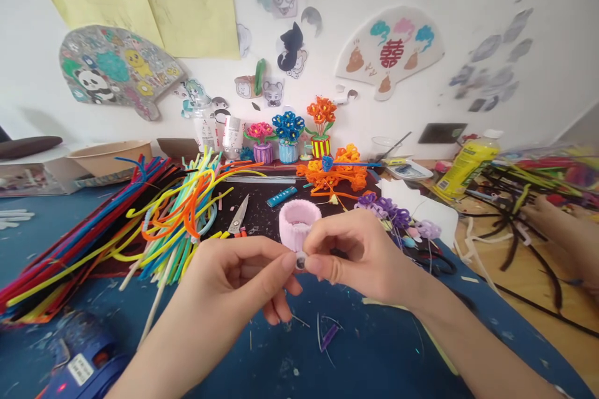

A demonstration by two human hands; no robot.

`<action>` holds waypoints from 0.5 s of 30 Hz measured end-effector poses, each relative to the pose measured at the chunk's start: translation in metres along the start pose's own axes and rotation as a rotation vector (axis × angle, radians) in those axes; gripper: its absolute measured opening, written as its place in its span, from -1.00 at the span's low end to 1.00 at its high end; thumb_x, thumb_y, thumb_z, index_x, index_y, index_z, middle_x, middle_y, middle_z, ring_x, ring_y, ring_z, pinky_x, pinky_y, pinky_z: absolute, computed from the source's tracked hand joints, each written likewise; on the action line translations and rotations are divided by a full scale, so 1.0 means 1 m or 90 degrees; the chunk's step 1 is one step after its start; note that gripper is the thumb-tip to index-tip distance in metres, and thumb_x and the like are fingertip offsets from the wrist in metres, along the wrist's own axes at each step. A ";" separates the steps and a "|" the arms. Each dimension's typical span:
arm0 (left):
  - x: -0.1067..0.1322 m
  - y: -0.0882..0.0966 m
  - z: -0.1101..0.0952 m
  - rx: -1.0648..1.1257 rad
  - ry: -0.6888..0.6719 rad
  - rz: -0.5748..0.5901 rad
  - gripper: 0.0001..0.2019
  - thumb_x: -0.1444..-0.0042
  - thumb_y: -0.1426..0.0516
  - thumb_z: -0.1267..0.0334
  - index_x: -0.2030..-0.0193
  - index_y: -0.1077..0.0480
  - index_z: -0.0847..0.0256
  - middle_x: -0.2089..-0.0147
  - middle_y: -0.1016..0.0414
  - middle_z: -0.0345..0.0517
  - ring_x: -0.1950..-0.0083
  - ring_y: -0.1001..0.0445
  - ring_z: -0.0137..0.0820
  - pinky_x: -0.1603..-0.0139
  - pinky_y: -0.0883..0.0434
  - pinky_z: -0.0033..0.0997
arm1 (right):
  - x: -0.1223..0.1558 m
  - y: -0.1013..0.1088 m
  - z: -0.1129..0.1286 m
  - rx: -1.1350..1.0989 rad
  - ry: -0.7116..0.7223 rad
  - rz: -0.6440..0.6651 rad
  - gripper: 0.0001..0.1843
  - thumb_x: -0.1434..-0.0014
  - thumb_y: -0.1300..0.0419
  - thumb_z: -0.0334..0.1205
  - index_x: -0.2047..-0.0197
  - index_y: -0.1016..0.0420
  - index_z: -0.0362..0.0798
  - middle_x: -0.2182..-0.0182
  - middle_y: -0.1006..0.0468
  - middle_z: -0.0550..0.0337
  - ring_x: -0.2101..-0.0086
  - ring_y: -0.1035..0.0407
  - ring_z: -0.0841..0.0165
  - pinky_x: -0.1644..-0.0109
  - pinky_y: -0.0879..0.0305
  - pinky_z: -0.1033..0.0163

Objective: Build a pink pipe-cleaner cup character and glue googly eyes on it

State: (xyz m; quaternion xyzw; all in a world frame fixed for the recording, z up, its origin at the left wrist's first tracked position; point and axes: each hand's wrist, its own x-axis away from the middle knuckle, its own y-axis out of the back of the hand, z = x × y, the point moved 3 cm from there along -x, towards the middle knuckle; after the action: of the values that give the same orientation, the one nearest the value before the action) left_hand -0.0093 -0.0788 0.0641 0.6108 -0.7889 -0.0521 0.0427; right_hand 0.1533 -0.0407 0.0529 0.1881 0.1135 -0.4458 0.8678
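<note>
Between the fingertips of both hands is a small googly eye (300,260), round and white-rimmed with a dark middle. My left hand (248,283) pinches it from the left with thumb and forefinger, the other fingers loosely curled. From the right, my right hand (349,255) closes thumb and forefinger on its other side. Just behind the fingertips stands a pink fuzzy pot (299,218) made of pipe cleaners, its lower right hidden by my right hand. Below the hands, a purple scrap (330,336) lies on the blue tabletop (281,368).
Bundled pipe cleaners (182,218) and a blue glue gun (84,361) lie left. Scissors (238,215), orange pipe-cleaner flowers (337,171) and purple flowers (388,209) lie beyond. A yellow bottle (468,165) stands right, near another person's hand (556,224). Three potted flowers (289,137) line the wall.
</note>
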 end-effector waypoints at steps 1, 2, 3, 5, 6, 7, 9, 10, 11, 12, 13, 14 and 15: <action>0.000 0.000 0.001 0.021 -0.001 -0.005 -0.77 -0.05 -0.25 0.18 0.55 -0.54 0.23 0.68 -0.46 -0.23 0.65 -0.40 -0.60 0.62 -0.35 -0.76 | 0.000 -0.001 -0.001 -0.020 -0.005 -0.001 -0.86 -0.13 -0.32 -0.32 0.44 -0.50 -0.14 0.59 -0.39 0.31 0.56 -0.24 0.54 0.50 -0.18 0.45; 0.001 0.001 0.003 0.044 -0.004 -0.014 -0.77 -0.06 -0.26 0.18 0.55 -0.54 0.23 0.68 -0.46 -0.24 0.65 -0.40 -0.61 0.62 -0.34 -0.77 | -0.001 -0.001 -0.002 -0.038 -0.010 -0.005 -0.88 -0.13 -0.33 -0.31 0.41 -0.51 -0.14 0.57 -0.41 0.31 0.55 -0.27 0.54 0.47 -0.21 0.45; 0.001 0.001 0.004 0.069 -0.011 -0.023 -0.78 -0.06 -0.26 0.18 0.54 -0.54 0.22 0.67 -0.46 -0.25 0.65 -0.39 -0.62 0.62 -0.33 -0.77 | -0.001 -0.002 -0.003 -0.058 -0.013 -0.013 -0.90 -0.13 -0.34 -0.30 0.38 -0.52 -0.12 0.54 -0.44 0.30 0.52 -0.31 0.53 0.44 -0.25 0.44; 0.001 0.001 0.006 0.110 -0.023 -0.036 -0.79 -0.08 -0.26 0.19 0.52 -0.55 0.21 0.64 -0.48 -0.26 0.64 -0.40 -0.63 0.62 -0.33 -0.78 | -0.001 -0.004 -0.006 -0.099 -0.016 -0.023 -0.89 -0.15 -0.34 -0.25 0.26 -0.55 -0.09 0.45 -0.50 0.25 0.45 -0.39 0.49 0.35 -0.35 0.40; 0.001 0.000 0.006 0.123 -0.027 -0.041 -0.80 -0.09 -0.26 0.20 0.51 -0.56 0.20 0.63 -0.48 -0.26 0.63 -0.40 -0.63 0.62 -0.33 -0.78 | -0.001 -0.006 -0.008 -0.122 -0.011 -0.026 -0.84 -0.16 -0.34 -0.22 0.18 -0.56 -0.06 0.41 -0.53 0.23 0.42 -0.43 0.47 0.30 -0.39 0.37; 0.001 0.000 0.006 0.130 -0.028 -0.046 -0.81 -0.09 -0.25 0.21 0.50 -0.56 0.20 0.62 -0.49 -0.26 0.62 -0.41 -0.63 0.61 -0.34 -0.78 | -0.002 -0.007 -0.009 -0.145 -0.003 -0.029 -0.79 -0.17 -0.34 -0.20 0.12 -0.56 -0.04 0.37 -0.55 0.21 0.39 -0.45 0.45 0.26 -0.42 0.34; 0.001 -0.001 0.004 0.131 -0.033 -0.053 -0.82 -0.09 -0.25 0.21 0.48 -0.57 0.21 0.62 -0.49 -0.26 0.61 -0.42 -0.62 0.60 -0.35 -0.78 | -0.002 -0.009 -0.011 -0.173 0.014 -0.046 -0.77 -0.17 -0.34 -0.18 0.09 -0.59 0.00 0.33 -0.57 0.19 0.37 -0.47 0.43 0.25 -0.46 0.31; 0.001 -0.002 0.003 0.126 -0.036 -0.057 -0.82 -0.09 -0.25 0.21 0.49 -0.56 0.21 0.62 -0.49 -0.26 0.61 -0.42 -0.62 0.60 -0.35 -0.77 | -0.001 -0.010 -0.011 -0.177 0.025 -0.064 -0.79 -0.17 -0.34 -0.17 0.12 -0.62 0.00 0.34 -0.57 0.18 0.37 -0.47 0.43 0.27 -0.46 0.32; 0.001 -0.002 0.001 0.116 -0.040 -0.061 -0.81 -0.08 -0.25 0.21 0.50 -0.56 0.21 0.63 -0.48 -0.27 0.62 -0.41 -0.61 0.60 -0.35 -0.77 | -0.001 -0.010 -0.011 -0.174 0.034 -0.086 -0.82 -0.16 -0.35 -0.16 0.16 -0.64 0.00 0.34 -0.57 0.18 0.38 -0.47 0.43 0.30 -0.47 0.33; 0.002 -0.003 -0.001 0.099 -0.046 -0.065 -0.80 -0.08 -0.25 0.20 0.51 -0.55 0.21 0.64 -0.48 -0.27 0.63 -0.41 -0.61 0.60 -0.35 -0.77 | -0.001 -0.010 -0.011 -0.168 0.042 -0.106 -0.83 -0.15 -0.35 -0.15 0.19 -0.66 0.00 0.36 -0.57 0.17 0.39 -0.46 0.43 0.33 -0.47 0.34; 0.002 -0.003 -0.002 0.076 -0.053 -0.071 -0.80 -0.08 -0.25 0.20 0.52 -0.55 0.20 0.65 -0.48 -0.27 0.63 -0.41 -0.61 0.60 -0.35 -0.76 | 0.000 -0.010 -0.010 -0.160 0.048 -0.121 -0.83 -0.15 -0.35 -0.14 0.20 -0.67 0.00 0.37 -0.57 0.17 0.40 -0.46 0.43 0.34 -0.46 0.35; 0.003 -0.003 -0.003 0.050 -0.061 -0.080 -0.80 -0.09 -0.24 0.20 0.52 -0.54 0.19 0.65 -0.48 -0.27 0.62 -0.42 -0.60 0.59 -0.35 -0.77 | 0.000 -0.010 -0.009 -0.150 0.055 -0.130 -0.83 -0.15 -0.35 -0.13 0.20 -0.68 0.01 0.38 -0.56 0.17 0.41 -0.45 0.43 0.36 -0.46 0.35; 0.003 -0.002 -0.004 0.020 -0.070 -0.091 -0.80 -0.09 -0.24 0.21 0.52 -0.54 0.18 0.64 -0.49 -0.27 0.61 -0.44 -0.60 0.58 -0.36 -0.77 | 0.000 -0.010 -0.008 -0.136 0.062 -0.135 -0.83 -0.16 -0.35 -0.13 0.19 -0.69 0.02 0.39 -0.57 0.16 0.40 -0.44 0.42 0.37 -0.45 0.35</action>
State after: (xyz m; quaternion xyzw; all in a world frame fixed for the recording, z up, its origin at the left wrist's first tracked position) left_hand -0.0071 -0.0827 0.0682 0.6626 -0.7450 -0.0758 -0.0139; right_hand 0.1449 -0.0424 0.0431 0.1031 0.2217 -0.5105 0.8244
